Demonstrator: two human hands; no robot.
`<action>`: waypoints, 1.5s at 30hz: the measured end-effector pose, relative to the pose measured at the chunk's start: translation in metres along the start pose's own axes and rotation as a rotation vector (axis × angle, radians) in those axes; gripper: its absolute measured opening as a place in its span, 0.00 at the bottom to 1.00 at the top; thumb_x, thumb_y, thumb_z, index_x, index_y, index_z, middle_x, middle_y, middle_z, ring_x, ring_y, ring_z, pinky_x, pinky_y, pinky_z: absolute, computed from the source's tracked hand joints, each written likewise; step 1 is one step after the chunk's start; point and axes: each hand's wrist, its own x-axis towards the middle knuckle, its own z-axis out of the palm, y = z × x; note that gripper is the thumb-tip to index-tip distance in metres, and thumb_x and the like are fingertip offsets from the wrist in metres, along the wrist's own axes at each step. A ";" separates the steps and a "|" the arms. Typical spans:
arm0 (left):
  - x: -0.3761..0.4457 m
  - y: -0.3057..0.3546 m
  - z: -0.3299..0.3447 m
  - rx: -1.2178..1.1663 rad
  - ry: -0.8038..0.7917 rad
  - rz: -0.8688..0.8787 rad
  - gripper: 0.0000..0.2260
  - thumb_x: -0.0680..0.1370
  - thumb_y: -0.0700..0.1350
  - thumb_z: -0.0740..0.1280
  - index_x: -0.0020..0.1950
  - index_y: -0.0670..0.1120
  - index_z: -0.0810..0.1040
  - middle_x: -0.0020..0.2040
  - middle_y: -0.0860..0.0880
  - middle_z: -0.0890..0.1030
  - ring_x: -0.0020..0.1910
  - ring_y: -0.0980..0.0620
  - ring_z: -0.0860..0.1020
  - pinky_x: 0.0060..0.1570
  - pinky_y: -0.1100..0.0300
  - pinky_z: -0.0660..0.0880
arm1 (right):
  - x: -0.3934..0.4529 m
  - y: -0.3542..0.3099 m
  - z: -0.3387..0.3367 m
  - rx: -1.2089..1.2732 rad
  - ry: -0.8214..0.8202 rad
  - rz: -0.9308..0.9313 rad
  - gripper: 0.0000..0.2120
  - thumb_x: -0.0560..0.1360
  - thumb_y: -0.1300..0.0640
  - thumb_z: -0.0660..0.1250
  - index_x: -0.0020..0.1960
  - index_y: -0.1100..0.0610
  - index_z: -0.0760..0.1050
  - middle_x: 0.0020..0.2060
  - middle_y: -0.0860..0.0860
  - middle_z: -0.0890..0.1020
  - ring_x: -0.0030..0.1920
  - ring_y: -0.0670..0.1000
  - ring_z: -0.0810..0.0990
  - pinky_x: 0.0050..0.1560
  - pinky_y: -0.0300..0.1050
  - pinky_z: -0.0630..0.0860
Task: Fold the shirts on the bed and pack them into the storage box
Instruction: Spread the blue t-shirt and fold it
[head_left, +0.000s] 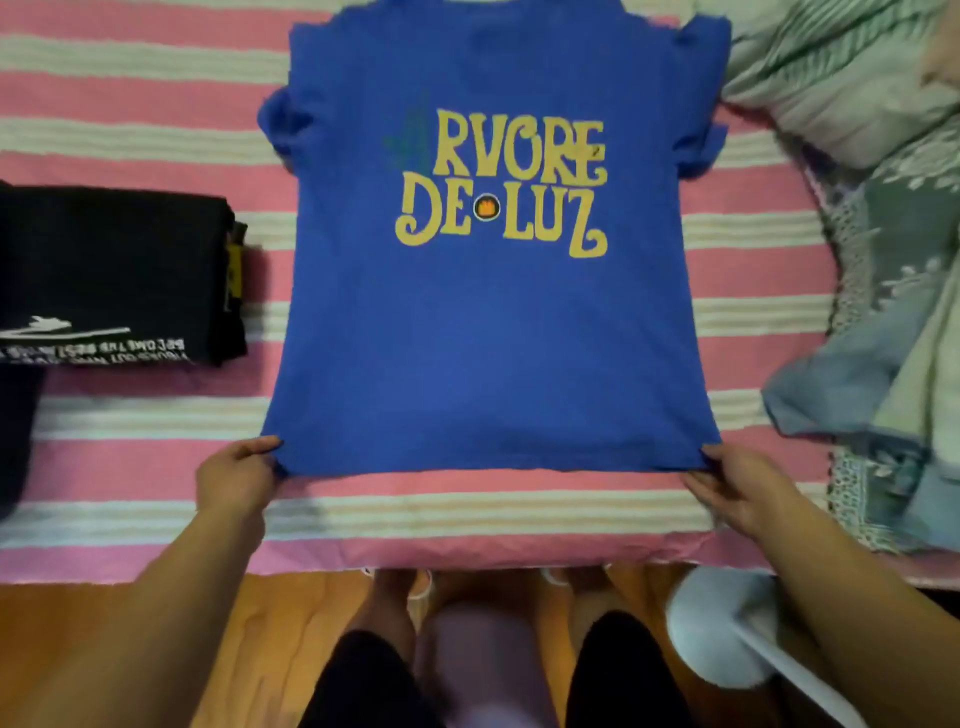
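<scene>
Hands (236, 475) (737, 488) pinch blue shirt's (493, 322) hem corners, collar pointing away, lengthwise up the bed (130, 457).

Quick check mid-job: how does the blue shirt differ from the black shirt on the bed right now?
The blue shirt lies spread flat, unfolded; the black shirt is already folded into a compact rectangle. The blue shirt has yellow lettering, the black shirt white print. The left hand and right hand pinch the blue shirt's bottom corners; nothing touches the black one. Both rest on the striped bedcover.
</scene>
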 end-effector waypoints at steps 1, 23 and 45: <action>0.007 -0.011 0.000 0.051 0.010 0.035 0.12 0.77 0.29 0.67 0.47 0.45 0.83 0.54 0.38 0.83 0.48 0.40 0.82 0.53 0.49 0.80 | 0.008 0.007 0.003 -0.021 0.032 -0.035 0.07 0.82 0.64 0.60 0.47 0.58 0.73 0.43 0.54 0.81 0.38 0.50 0.82 0.34 0.43 0.82; -0.048 -0.086 -0.059 1.204 -0.053 0.468 0.14 0.78 0.33 0.60 0.61 0.42 0.76 0.53 0.41 0.77 0.43 0.39 0.78 0.45 0.42 0.80 | -0.006 0.073 -0.056 -1.037 0.372 -0.311 0.06 0.73 0.63 0.68 0.48 0.62 0.73 0.43 0.61 0.81 0.43 0.60 0.77 0.40 0.49 0.70; -0.043 0.244 0.340 1.247 -0.320 1.281 0.22 0.85 0.55 0.55 0.76 0.45 0.66 0.74 0.45 0.70 0.74 0.44 0.67 0.69 0.49 0.67 | 0.059 -0.277 0.148 -0.967 0.256 -0.808 0.16 0.77 0.61 0.63 0.64 0.58 0.75 0.63 0.61 0.78 0.61 0.63 0.77 0.57 0.52 0.73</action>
